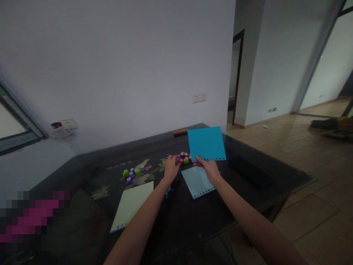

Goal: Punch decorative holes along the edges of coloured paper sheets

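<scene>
On my camera, the pale green sheet [135, 202] lies toward the near edge of the table [182, 224]. Farther, small blue pieces [168, 191] are left of the light blue sheet [197, 182]. My right hand [211, 171] grips the bright blue sheet [206, 143] by its holed edge. My left hand [171, 167] is at the right toy cluster [184, 158]; its grip I cannot tell.
</scene>
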